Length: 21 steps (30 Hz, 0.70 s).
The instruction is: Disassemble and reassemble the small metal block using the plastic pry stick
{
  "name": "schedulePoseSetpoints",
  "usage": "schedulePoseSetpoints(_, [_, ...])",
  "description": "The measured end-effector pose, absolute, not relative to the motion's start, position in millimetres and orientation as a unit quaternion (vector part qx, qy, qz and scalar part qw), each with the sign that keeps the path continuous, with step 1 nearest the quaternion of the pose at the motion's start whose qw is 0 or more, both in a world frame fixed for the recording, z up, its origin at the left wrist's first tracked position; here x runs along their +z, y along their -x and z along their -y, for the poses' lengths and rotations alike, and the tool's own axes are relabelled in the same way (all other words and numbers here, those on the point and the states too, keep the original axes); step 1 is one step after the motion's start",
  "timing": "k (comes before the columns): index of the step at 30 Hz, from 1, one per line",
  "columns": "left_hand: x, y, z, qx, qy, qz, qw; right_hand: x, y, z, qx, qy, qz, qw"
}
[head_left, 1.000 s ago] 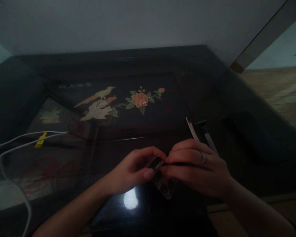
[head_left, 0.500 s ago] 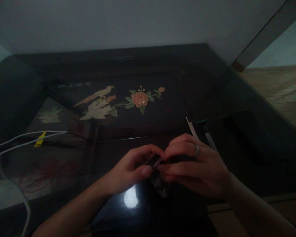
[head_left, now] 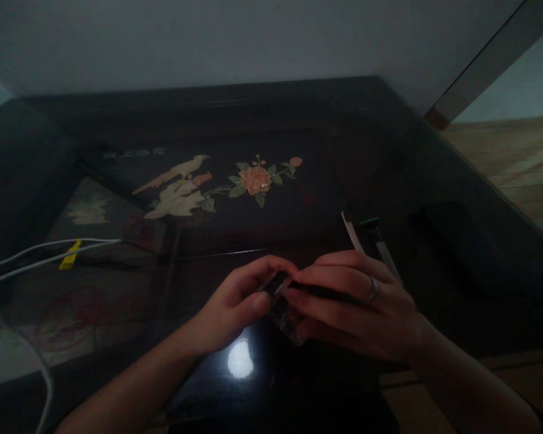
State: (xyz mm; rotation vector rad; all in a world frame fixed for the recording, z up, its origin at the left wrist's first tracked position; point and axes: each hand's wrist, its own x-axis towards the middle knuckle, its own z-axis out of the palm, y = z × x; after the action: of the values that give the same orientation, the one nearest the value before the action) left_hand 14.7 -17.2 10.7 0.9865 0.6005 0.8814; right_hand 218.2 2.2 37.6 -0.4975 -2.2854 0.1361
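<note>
Between my hands is a small clear plastic case (head_left: 292, 328) with dark parts showing through it, tilted above the dark table. My left hand (head_left: 239, 298) grips its left side, thumb on the near side and index finger curled over the far end. From the right, my right hand (head_left: 357, 301), with a ring on one finger, pinches the case's upper edge. Those fingertips meet the left index finger. Whether they hold a separate small piece is too dim to tell. Just beyond the right hand lie a pale stick-like handle (head_left: 352, 230) and what looks like a razor (head_left: 384, 244) with a green-edged head.
The glossy dark table (head_left: 235, 108) bears a bird-and-flower picture (head_left: 256, 179). White cables (head_left: 27, 343) with a yellow tag (head_left: 70, 254) run along the left. A dark, flat object (head_left: 461, 241) rests at the right. A wall (head_left: 208, 42) stands behind.
Both hands and the case have shifted slightly up. My left hand has moved a little left, and the right-hand fingers now cover more of the case's lower part.
</note>
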Motion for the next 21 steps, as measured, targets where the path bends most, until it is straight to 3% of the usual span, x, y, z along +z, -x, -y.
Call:
schedulePoseSetpoints(14, [9.3,-12.8,17.2,0.401,-0.460,-0.277,0.742,38.9,-216.6,-1.7,0.069,0.206,0.895,0.389])
schedulePoseSetpoints(21, [11.4,-11.4,13.8,0.436,-0.488,-0.306,0.691,32.1,-217.2,-2.1,0.096,0.245,0.882,0.391])
